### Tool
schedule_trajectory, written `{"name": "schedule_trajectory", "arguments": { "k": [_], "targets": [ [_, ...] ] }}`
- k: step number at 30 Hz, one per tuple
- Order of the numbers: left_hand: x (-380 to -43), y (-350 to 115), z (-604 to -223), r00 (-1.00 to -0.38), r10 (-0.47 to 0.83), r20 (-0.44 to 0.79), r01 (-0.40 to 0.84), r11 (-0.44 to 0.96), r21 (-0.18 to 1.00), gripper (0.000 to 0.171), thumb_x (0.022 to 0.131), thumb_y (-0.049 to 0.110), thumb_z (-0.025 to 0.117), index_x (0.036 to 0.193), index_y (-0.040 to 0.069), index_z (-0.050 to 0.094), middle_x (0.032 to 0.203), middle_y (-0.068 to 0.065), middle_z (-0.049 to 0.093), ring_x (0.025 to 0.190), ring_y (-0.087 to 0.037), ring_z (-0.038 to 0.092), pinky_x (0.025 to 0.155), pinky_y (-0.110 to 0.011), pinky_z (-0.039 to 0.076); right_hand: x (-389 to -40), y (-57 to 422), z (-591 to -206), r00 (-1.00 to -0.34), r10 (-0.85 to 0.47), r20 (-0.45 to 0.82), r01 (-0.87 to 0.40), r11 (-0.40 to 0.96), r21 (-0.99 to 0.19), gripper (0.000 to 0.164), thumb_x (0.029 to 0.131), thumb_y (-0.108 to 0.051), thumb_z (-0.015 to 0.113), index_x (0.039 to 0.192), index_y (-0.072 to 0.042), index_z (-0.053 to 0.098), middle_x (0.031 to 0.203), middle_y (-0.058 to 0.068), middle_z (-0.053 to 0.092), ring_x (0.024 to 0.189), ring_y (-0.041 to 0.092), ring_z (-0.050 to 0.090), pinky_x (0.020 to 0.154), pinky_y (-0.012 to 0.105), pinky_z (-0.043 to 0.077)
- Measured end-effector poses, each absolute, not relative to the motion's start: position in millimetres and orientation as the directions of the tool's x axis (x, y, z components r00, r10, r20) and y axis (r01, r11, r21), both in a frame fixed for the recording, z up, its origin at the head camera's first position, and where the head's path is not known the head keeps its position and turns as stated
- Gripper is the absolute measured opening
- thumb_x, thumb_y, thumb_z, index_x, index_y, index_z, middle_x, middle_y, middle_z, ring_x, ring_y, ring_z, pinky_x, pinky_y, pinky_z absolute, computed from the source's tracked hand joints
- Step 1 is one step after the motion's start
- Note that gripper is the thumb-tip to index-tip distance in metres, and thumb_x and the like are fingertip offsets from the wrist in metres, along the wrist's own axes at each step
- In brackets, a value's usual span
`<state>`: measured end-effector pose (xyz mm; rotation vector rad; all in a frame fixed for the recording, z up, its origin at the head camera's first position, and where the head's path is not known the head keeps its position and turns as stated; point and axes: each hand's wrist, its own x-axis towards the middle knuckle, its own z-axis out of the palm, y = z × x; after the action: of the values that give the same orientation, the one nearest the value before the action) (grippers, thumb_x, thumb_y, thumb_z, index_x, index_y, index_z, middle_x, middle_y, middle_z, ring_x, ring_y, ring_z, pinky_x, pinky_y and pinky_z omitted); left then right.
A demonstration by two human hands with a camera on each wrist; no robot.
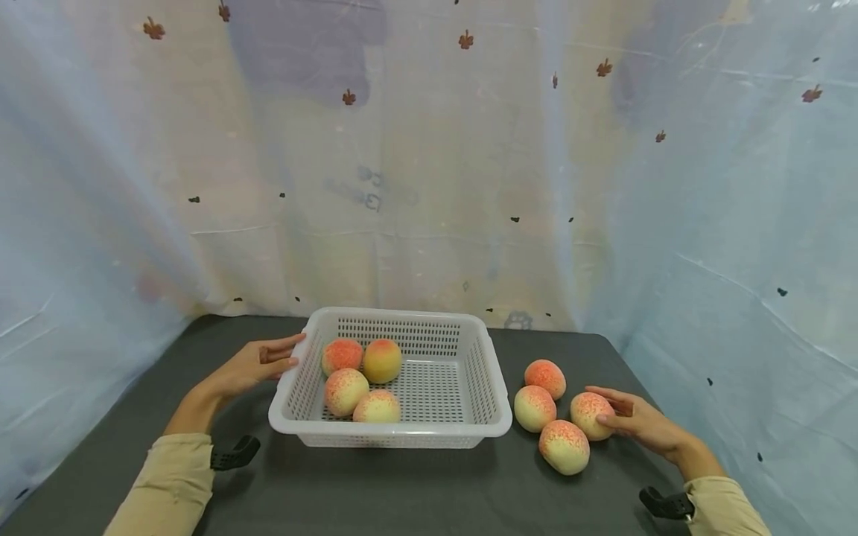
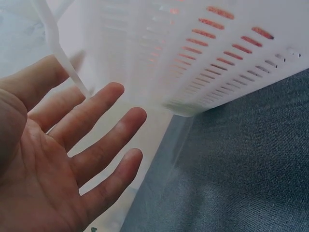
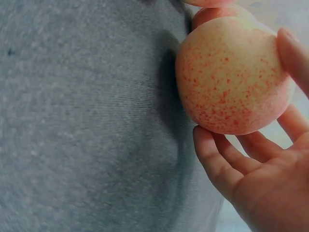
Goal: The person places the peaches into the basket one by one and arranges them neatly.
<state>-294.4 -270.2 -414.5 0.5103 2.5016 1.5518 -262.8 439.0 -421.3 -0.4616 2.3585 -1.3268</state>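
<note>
A white plastic basket (image 1: pixel 436 429) stands on the dark table, with several peaches in its left half, among them a yellow-red peach (image 1: pixel 382 361). My left hand (image 1: pixel 244 368) is at the basket's left rim, its fingertips touching it. In the left wrist view its fingers (image 2: pixel 104 140) are spread and fairly straight beside the slotted wall. To the right of the basket, my right hand (image 1: pixel 640 424) holds a pale peach with red speckles (image 1: pixel 591 415) between thumb and fingers. The right wrist view shows this peach (image 3: pixel 231 77) close up, fingertips (image 3: pixel 205 140) along its side.
Beside the held peach lie three more: a red-orange peach (image 1: pixel 545 379) at the back, a pale peach (image 1: pixel 535 409) near the basket and a speckled peach (image 1: pixel 564 447) in front. A translucent sheet (image 1: pixel 429 186) hangs behind the dark table (image 1: pixel 375 491) and along its sides.
</note>
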Motion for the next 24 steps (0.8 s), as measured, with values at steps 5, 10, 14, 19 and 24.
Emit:
{"name": "schedule_trajectory", "arguments": {
  "k": [5, 10, 14, 19, 24],
  "targets": [
    [-294, -269, -414, -0.931, 0.362, 0.044, 0.201, 0.410, 0.890, 0.071, 0.102, 0.030, 0.061, 0.160, 0.006, 0.027, 0.155, -0.027, 0.040, 0.128, -0.039, 0.061, 0.093, -0.046, 0.059, -265, 441, -416, -0.881, -0.445, -0.160, -0.105, 0.515, -0.851, 0.059, 0.107, -0.018, 0.050, 0.161, -0.009, 0.026, 0.141, -0.025, 0.045, 0.119, -0.018, 0.049, 0.098, 0.040, 0.050],
    [-294, -270, -413, -0.930, 0.365, 0.046, 0.204, 0.406, 0.891, 0.071, 0.102, 0.029, 0.062, 0.160, 0.005, 0.028, 0.155, -0.027, 0.041, 0.126, -0.036, 0.063, 0.093, -0.046, 0.059, -263, 441, -407, -0.870, -0.478, -0.119, -0.147, 0.482, -0.864, 0.057, 0.107, -0.015, 0.048, 0.161, -0.012, 0.029, 0.144, -0.023, 0.047, 0.120, -0.017, 0.049, 0.096, 0.036, 0.052],
    [-292, -269, -411, -0.929, 0.366, 0.045, 0.202, 0.402, 0.893, 0.070, 0.102, 0.029, 0.062, 0.159, 0.004, 0.029, 0.154, -0.027, 0.041, 0.124, -0.028, 0.065, 0.093, -0.045, 0.059, -261, 439, -400, -0.877, -0.472, -0.089, -0.164, 0.468, -0.869, 0.056, 0.107, -0.013, 0.048, 0.160, -0.012, 0.029, 0.137, -0.032, 0.050, 0.121, -0.017, 0.049, 0.096, 0.027, 0.053],
    [-291, -269, -410, -0.931, 0.364, 0.040, 0.194, 0.397, 0.897, 0.070, 0.102, 0.029, 0.062, 0.159, 0.005, 0.029, 0.154, -0.026, 0.042, 0.121, -0.018, 0.066, 0.094, -0.043, 0.059, -259, 434, -388, -0.891, -0.451, -0.048, -0.196, 0.478, -0.856, 0.056, 0.107, -0.013, 0.049, 0.160, -0.012, 0.031, 0.136, -0.033, 0.051, 0.120, -0.016, 0.051, 0.095, 0.024, 0.052],
    [-291, -269, -409, -0.931, 0.363, 0.034, 0.187, 0.396, 0.899, 0.070, 0.102, 0.029, 0.062, 0.160, 0.006, 0.028, 0.155, -0.026, 0.041, 0.127, -0.026, 0.063, 0.094, -0.043, 0.059, -259, 423, -376, -0.899, -0.437, -0.013, -0.219, 0.477, -0.851, 0.057, 0.106, -0.013, 0.052, 0.160, -0.012, 0.032, 0.137, -0.032, 0.051, 0.120, -0.014, 0.053, 0.092, 0.021, 0.051]
  ]
}}
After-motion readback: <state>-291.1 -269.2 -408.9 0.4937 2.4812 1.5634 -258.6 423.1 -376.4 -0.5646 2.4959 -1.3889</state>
